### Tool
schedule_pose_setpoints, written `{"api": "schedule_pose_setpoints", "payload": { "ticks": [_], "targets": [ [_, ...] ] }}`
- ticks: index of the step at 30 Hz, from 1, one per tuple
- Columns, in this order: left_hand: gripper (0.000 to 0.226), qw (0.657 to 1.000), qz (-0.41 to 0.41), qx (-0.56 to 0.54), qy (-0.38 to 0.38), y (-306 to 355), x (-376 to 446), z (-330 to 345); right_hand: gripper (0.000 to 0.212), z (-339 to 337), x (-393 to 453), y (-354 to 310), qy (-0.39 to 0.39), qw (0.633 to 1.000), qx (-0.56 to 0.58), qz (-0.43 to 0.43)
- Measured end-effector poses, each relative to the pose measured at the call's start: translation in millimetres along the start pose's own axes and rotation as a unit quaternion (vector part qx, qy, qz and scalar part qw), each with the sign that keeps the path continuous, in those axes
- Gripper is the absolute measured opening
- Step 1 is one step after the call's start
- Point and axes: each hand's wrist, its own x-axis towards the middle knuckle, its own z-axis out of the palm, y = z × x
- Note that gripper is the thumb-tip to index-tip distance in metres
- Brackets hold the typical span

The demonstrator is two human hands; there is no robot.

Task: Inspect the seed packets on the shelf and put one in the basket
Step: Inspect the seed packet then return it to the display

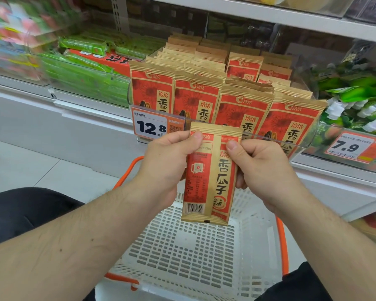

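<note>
Both hands held one seed packet [208, 174] upright over the basket [182, 246], its back side with the barcode turned toward the camera. On one side the left hand [165, 166] gripped the packet's left edge, thumb laid across the upper corner and the other fingers curled behind it. On the other side the right hand [256, 168] pinched the right edge, thumb on the face near the top and fingers wrapped round the back. Held like this, the packet hung above the white basket with its lower end over the rear rim, not touching the mesh floor as far as could be told. An orange handle [281, 246] ran along the basket's right side, and another orange handle piece lay at the front left. Behind the hands, more seed packets [232, 105] of the same red and tan kind stood upright in rows inside a clear shelf bin [300, 146], several rows deep. A price tag [152, 127] reading 12.8 was clipped to the front of that bin, just left of the held packet's top. Farther right a second price tag [347, 147] read 7.9, below green goods that were too blurred to name. Green packs [85, 68] filled the bin to the left, also blurred. Dark trouser legs showed at the bottom corners, over a pale tiled floor [30, 166]
</note>
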Motion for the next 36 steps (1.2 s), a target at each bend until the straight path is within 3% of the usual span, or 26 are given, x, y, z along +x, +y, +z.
{"api": "schedule_pose_setpoints", "payload": {
  "ticks": [9,17,22,27,36],
  "targets": [
    [0.016,0.998,-0.045,0.029,-0.017,3.4,0.1,-1.4,0.042,-2.7,-0.2,-3.9,0.013,0.999,0.047,0.015],
    [0.017,0.998,-0.046,-0.041,0.013,5.5,0.2,-0.9,0.018,-10.6,-2.4,-7.1,-0.152,0.987,0.018,0.05],
    [0.012,0.997,-0.045,-0.054,0.024,7.0,-0.2,0.2,0.022,-12.9,-2.6,-7.9,-0.187,0.981,-0.014,0.048],
    [0.011,0.996,-0.051,-0.069,0.038,6.7,1.4,-0.2,0.047,-15.2,-4.4,-10.0,-0.229,0.971,-0.024,0.066],
    [0.023,0.993,-0.055,-0.093,0.042,6.6,4.2,-2.4,0.046,-14.6,-5.1,-10.2,-0.263,0.961,-0.065,0.061]
  ]
}}
